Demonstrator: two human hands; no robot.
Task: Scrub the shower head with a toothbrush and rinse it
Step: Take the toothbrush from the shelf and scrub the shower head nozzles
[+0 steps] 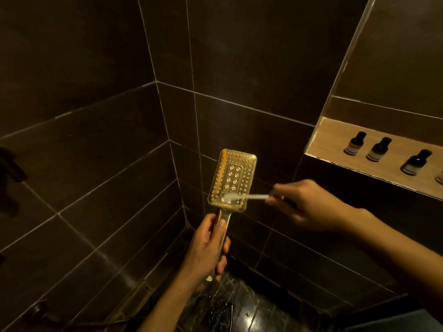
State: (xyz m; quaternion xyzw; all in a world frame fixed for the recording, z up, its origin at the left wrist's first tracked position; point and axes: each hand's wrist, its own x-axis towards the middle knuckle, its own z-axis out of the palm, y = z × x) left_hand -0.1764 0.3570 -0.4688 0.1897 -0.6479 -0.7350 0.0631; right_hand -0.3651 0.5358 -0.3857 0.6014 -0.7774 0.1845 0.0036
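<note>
We grip the head's handle in our left hand, face up above the fist, so our right hand, pinching the brush, reaches its lower nozzles.

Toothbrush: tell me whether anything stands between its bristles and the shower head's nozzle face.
Nothing visible does. The bristle end of the toothbrush lies against the lower nozzle face of the shower head. The right hand holds the brush from the side; the left hand grips the handle below the face.

Head camera looks down, seemingly close, onto the shower head.
</note>
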